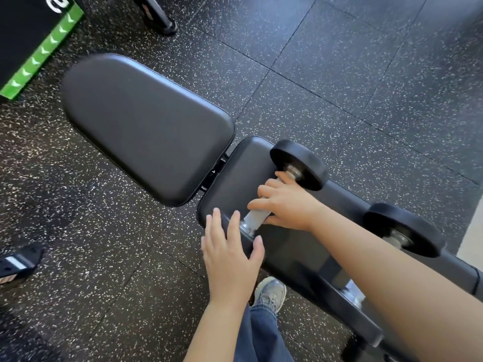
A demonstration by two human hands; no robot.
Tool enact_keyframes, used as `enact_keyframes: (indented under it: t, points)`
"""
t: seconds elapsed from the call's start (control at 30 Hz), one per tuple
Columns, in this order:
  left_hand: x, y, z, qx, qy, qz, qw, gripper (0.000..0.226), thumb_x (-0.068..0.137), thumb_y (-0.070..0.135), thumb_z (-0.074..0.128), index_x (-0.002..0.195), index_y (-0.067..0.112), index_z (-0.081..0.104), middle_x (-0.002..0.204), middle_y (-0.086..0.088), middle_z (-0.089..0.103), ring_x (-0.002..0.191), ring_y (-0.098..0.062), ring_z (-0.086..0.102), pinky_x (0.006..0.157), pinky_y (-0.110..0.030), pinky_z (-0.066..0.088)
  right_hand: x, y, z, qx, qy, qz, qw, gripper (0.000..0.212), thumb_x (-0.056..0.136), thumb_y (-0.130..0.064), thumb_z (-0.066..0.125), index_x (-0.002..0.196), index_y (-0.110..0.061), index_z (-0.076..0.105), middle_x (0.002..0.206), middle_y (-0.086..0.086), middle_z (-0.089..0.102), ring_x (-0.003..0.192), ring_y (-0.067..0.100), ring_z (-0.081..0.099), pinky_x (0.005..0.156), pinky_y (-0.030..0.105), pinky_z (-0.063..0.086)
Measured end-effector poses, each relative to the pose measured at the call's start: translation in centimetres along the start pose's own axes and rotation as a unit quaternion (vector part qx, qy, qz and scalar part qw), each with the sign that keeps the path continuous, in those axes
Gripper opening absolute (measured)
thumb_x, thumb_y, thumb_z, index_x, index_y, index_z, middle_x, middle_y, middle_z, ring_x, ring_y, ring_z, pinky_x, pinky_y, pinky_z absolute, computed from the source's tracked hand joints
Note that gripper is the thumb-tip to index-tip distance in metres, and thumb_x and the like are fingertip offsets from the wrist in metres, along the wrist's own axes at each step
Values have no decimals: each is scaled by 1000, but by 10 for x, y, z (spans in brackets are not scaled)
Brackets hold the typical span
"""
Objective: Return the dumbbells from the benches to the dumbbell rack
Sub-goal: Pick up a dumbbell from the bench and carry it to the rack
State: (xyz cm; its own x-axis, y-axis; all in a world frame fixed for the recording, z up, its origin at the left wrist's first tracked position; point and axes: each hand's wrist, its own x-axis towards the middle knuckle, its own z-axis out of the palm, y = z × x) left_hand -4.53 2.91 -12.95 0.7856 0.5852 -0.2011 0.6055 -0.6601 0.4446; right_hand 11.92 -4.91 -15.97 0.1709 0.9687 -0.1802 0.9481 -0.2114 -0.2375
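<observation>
Two black dumbbells lie across the black padded bench [146, 126]. The nearer-left dumbbell [300, 165] has a silver handle, and my right hand [285, 202] is wrapped around that handle. My left hand [230, 254] rests flat with fingers spread over that dumbbell's near head, which it mostly hides. The second dumbbell [402, 228] lies further right on the bench; my right forearm covers its handle and near head. No dumbbell rack is in view.
Dark speckled rubber floor tiles [339, 61] surround the bench. A black box with a green chevron edge [39, 48] stands at the upper left. A black equipment foot [162, 19] is at the top, another piece [18, 262] at the left edge. My shoe [270, 293] is below the bench.
</observation>
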Motion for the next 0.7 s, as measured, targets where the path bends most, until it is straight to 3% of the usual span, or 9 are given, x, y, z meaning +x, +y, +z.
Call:
enact_keyframes:
  t: [0.1,0.23,0.33,0.5,0.7]
  points:
    - [2,0,0,-13,-3,-13,1000,59,75,47,42,124,14,48,138,-25,40,127,-43,37,96,-58,36,8,-1,-4,-3,-35,-9,999,36,54,-38,83,84,-28,66,66,1,57,61,25,58,69,40,49]
    - [1,-2,-3,-25,-17,-5,1000,58,74,45,42,124,16,48,138,-23,40,127,-41,39,98,-54,35,17,-9,-23,-16,-183,-3,983,38,86,-35,57,122,-27,47,103,11,57,97,29,55,82,36,37]
    - [4,-7,-14,-86,-11,-19,996,54,77,39,39,125,15,50,139,-18,41,124,-36,43,98,-49,36,13,-23,-30,38,-243,59,968,38,87,-33,52,123,-26,43,109,10,60,101,32,58,77,35,42]
    - [16,-8,-39,-150,-14,23,988,45,82,24,45,126,19,51,143,-7,39,125,-23,43,99,-36,32,-7,-53,-42,161,-237,137,948,36,88,-31,51,119,-18,41,104,10,63,96,31,59,67,32,37]
    - [23,-4,-84,-175,35,123,976,41,86,30,44,127,30,42,137,-5,47,122,-14,43,102,-28,33,-10,-77,-89,291,-169,209,918,46,86,-30,57,126,-23,34,99,13,63,92,31,58,71,32,38]
